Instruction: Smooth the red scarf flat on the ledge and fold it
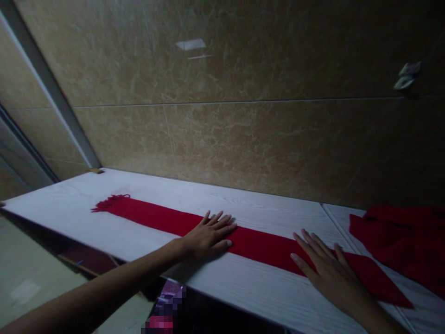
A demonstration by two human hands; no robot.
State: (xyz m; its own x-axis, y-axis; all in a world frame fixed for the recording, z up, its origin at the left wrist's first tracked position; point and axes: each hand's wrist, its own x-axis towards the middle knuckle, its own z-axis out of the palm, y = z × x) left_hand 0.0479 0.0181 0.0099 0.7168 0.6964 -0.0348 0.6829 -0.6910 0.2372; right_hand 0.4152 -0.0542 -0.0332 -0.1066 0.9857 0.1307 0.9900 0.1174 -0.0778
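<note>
A long red scarf [156,217] lies stretched along the white tabletop [146,248], its fringed end at the left. Toward the right it narrows to a folded, pointed end. My left hand [208,234] rests flat across the scarf's middle with fingers spread. Further right, my right hand [323,264] is over the scarf, fingers apart and extended; whether its palm presses on the cloth cannot be seen. Neither hand grips anything.
A heap of red cloth [403,241] lies at the right end of the table, past a seam in the top. Behind stands a tan tiled wall [243,139] with a small white fixture [406,76]. Under the table's front edge is a dark opening with a brown board [86,260].
</note>
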